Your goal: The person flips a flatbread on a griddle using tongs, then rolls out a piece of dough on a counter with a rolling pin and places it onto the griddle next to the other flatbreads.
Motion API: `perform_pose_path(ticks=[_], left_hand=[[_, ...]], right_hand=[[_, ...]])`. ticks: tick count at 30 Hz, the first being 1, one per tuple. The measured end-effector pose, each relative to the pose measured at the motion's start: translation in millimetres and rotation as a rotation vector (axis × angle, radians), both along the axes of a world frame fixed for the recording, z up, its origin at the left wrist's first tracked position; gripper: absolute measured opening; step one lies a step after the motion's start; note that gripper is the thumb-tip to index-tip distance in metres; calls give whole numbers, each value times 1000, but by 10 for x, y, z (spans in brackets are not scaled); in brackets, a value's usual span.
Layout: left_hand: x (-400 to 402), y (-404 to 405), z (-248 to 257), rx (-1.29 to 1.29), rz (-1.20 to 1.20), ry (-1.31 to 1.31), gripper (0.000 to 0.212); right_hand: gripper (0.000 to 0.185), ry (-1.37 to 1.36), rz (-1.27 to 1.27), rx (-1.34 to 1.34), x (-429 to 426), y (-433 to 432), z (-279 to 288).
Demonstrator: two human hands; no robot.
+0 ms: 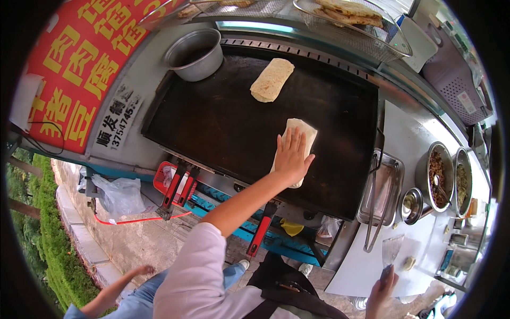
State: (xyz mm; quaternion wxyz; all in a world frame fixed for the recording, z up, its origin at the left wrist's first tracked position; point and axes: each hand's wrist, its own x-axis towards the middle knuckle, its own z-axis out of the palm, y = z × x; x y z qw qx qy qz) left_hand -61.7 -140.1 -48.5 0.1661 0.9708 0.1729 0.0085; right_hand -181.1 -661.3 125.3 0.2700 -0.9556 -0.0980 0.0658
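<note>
My left hand [294, 157] lies flat, palm down and fingers spread, on a pale oblong filled-looking flatbread [306, 126] on the black griddle [215, 119]. The hand covers much of that flatbread, and its contents cannot be seen. Farther back on the griddle rests a second, lightly speckled flatbread [273, 79]. At the lower right, my right hand [383, 288] grips the dark handle of a flat metal scraper [393, 249]. The scraper's blade is over the white worktop [358, 259], beside a small lump of dough [409, 263].
An aluminium pot [195, 56] stands on the griddle's back left corner. Right of the griddle are a steel tray [382, 187] with tongs [372, 227] and bowls of filling [436, 175]. Wire baskets [358, 32] hang behind. Red handles [261, 235] project in front; another person's hand [143, 270] is lower left.
</note>
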Motion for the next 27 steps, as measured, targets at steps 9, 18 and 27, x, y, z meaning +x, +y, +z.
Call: perform_pose_path(ticks=[9,18,27], left_hand=[[371,-9,-228,37,137,-79,79],[-206,936,-107,112,131,19,79],[-657,1381,425,241,238,-106,91]], right_hand=[[76,32,57,36,139,178,-177],[75,4,92,51,97,237,-206],[75,-128,11,126,-194,-302,-641]])
